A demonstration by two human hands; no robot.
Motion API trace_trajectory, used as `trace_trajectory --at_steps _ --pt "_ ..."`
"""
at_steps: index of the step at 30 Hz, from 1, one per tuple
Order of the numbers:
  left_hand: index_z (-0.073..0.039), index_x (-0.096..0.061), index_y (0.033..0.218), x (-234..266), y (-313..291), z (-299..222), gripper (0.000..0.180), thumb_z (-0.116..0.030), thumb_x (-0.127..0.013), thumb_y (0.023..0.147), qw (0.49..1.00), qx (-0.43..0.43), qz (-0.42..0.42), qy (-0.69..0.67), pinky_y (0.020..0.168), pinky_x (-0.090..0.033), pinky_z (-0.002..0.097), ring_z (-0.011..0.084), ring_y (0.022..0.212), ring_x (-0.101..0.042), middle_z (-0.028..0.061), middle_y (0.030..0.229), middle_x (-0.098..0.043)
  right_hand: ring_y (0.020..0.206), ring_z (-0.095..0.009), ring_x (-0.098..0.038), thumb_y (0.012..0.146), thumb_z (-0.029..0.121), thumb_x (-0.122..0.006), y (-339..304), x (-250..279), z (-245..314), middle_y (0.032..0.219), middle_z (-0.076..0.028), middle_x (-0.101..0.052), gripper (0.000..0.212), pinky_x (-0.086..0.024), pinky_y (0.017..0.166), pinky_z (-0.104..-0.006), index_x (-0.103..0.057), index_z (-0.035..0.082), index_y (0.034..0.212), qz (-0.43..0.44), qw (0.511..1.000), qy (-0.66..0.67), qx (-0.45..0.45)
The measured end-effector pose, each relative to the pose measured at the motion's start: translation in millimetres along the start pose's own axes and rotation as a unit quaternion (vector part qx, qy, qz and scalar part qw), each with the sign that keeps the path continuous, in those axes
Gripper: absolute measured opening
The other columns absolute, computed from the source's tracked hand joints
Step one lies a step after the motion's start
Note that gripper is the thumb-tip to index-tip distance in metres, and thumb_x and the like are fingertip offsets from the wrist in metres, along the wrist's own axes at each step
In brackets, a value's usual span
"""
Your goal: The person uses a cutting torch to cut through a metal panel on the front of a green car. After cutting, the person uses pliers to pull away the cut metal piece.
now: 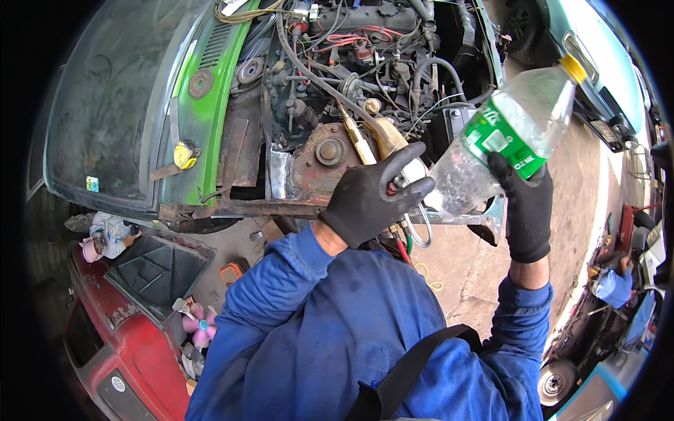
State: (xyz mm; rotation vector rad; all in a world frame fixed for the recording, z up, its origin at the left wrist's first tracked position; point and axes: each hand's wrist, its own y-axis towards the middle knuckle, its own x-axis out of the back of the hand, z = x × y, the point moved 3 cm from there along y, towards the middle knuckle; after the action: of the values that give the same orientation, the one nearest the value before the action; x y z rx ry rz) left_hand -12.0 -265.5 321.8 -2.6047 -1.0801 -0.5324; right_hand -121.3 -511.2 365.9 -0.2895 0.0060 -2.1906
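"Where is the clear plastic bottle with green label and yellow cap (507, 133) resting?"
"It's slanting at the right, by the open engine bay (246, 208); the black-gloved right hand (521, 193) is gripping its label."
"The black-gloved left hand (375, 196)?"
"Its fingers are curving near the base; whether they're holding anything, I can't tell."
"Handling?"
"Probably light, squashing easily; the labelled middle is offering the surest hold."
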Motion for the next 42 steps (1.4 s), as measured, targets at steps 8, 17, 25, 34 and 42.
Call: trace_trajectory --at_steps 8,17,25,34,42 --pt "-0.001 -0.073 0.144 44.0 -71.4 139.0 0.036 -0.016 -0.067 0.112 0.951 0.081 -0.286 -0.079 0.090 -0.060 0.0307 0.0123 0.104 -0.074 0.0134 0.130 -0.081 0.116 -0.019 -0.073 0.100 0.021 -0.085 38.0 21.8 -49.2 0.132 -0.013 -0.077 0.053 -0.056 0.102 -0.0348 -0.066 -0.003 0.143 -0.162 0.987 0.017 -0.001" --pt "0.001 -0.074 0.140 53.6 -89.8 182.4 0.033 -0.018 -0.067 0.114 0.936 0.080 -0.309 -0.150 0.074 -0.053 0.0259 0.0047 0.083 -0.060 -0.0002 0.100 -0.073 0.119 -0.022 -0.071 0.098 0.022 -0.090 74.8 -75.2 -135.1 0.135 -0.014 -0.075 0.058 -0.054 0.106 -0.0369 -0.064 -0.004 0.144 -0.183 0.978 0.026 0.096" --pt "0.000 -0.073 0.143 59.1 -89.4 177.8 0.036 -0.013 -0.068 0.110 0.957 0.012 -0.269 -0.104 0.075 -0.055 0.0295 0.0104 0.082 -0.066 0.0062 0.096 -0.075 0.115 -0.029 -0.072 0.087 0.017 -0.091 52.2 -88.0 -208.4 0.131 -0.020 -0.076 0.066 -0.055 0.102 -0.0396 -0.063 -0.012 0.140 -0.105 0.979 -0.098 -0.146" --pt "-0.002 -0.074 0.142 74.2 -85.1 171.3 0.041 -0.009 -0.073 0.102 0.976 -0.051 -0.211 -0.020 0.068 -0.055 0.0376 0.0217 0.071 -0.070 0.0139 0.088 -0.075 0.109 -0.016 -0.070 0.103 0.021 -0.079 36.5 -52.6 -211.2 0.125 -0.010 -0.078 0.046 -0.056 0.095 -0.0326 -0.068 -0.009 0.136 0.003 0.970 -0.106 -0.219" --pt "-0.007 -0.072 0.142 84.6 -86.0 168.2 0.048 -0.012 -0.082 0.095 0.981 -0.071 -0.179 -0.001 0.068 -0.056 0.0446 0.0305 0.075 -0.071 0.0108 0.087 -0.072 0.113 -0.018 -0.071 0.112 0.007 -0.067 -55.4 -93.1 -94.7 0.132 -0.010 -0.072 0.035 -0.056 0.101 -0.0337 -0.064 -0.001 0.146 0.011 0.957 -0.291 -0.002"
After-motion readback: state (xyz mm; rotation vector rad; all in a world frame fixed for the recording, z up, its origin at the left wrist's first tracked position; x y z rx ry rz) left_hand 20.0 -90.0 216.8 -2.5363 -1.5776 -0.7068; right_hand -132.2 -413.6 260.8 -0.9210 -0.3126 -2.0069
